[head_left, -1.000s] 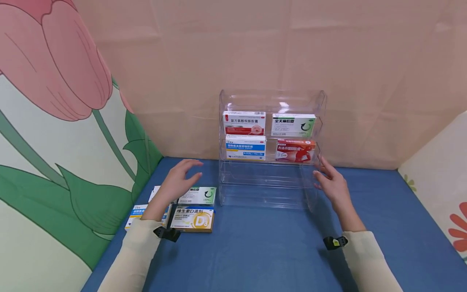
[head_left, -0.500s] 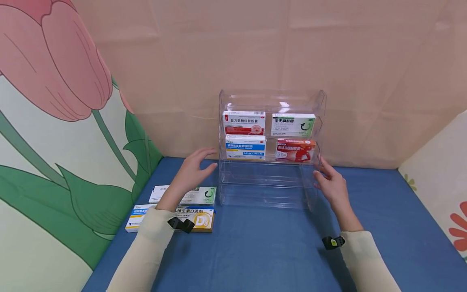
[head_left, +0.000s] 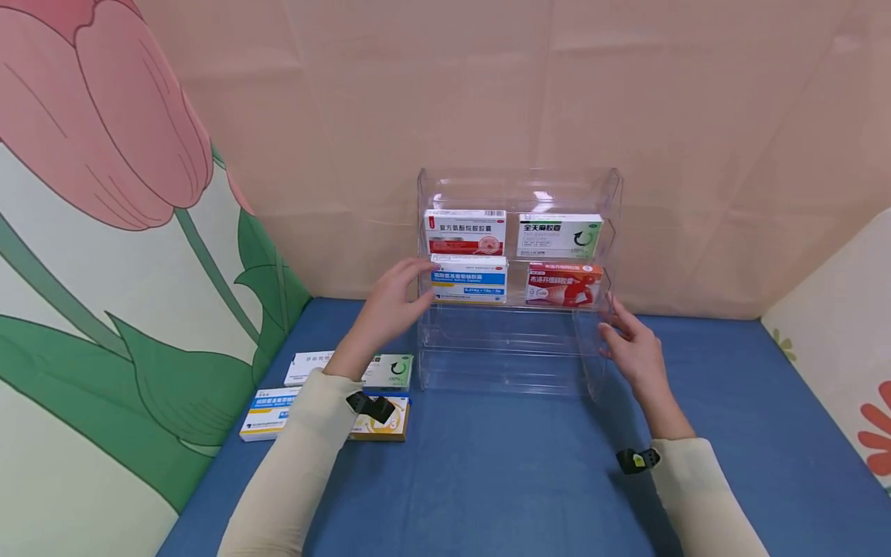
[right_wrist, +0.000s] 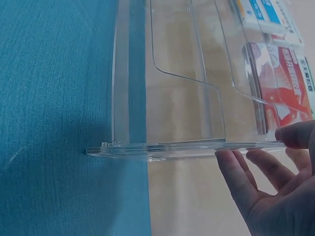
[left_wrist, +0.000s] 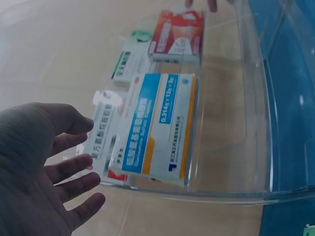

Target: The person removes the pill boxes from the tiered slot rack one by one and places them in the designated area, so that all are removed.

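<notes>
Fingers of the left hand (head_left: 391, 309) spread, moved rightward since earlier to just beside the white, blue-banded cardboard box (head_left: 473, 280) at left on the clear plastic tiered rack (head_left: 504, 354), right hand (head_left: 636, 352) unmoved, pinching its right side

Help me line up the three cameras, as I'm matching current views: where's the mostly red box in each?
Head: right of centre, at mid-height, on the clear rack; the red box.
Left wrist: top, right of centre; the red box.
Right wrist: right side, above the right hand; the red box.
Shared landmark: the rack's blue-and-white box, also and.
</notes>
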Demonstrator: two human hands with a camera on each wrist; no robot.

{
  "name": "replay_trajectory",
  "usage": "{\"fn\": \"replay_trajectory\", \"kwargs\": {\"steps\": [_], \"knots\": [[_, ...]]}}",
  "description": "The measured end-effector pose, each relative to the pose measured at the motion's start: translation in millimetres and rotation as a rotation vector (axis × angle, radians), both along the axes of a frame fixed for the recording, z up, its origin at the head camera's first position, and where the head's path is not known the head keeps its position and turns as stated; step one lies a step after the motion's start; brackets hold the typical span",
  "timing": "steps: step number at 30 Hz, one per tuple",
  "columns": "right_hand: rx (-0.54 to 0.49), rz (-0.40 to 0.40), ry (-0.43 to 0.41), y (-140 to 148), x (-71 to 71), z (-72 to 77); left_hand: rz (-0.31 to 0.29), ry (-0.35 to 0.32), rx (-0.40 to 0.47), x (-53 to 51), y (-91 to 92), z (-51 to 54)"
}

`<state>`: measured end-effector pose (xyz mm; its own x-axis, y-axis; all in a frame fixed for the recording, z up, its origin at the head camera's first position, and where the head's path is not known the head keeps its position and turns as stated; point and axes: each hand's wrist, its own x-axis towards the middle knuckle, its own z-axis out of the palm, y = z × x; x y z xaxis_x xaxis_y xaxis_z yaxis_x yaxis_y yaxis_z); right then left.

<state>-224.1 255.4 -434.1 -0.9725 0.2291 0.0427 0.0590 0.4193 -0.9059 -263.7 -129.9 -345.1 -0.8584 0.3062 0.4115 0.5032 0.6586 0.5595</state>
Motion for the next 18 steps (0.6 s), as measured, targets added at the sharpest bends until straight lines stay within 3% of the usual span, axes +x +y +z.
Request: {"fn": "replay_trajectory", "kwargs": {"steps": [18], "knots": [[-0.001, -0.003, -0.01, -1.9, 0.9, 2.9, -0.003, -0.012, -0.178, -28.7, 24.7, 20.9]]}}
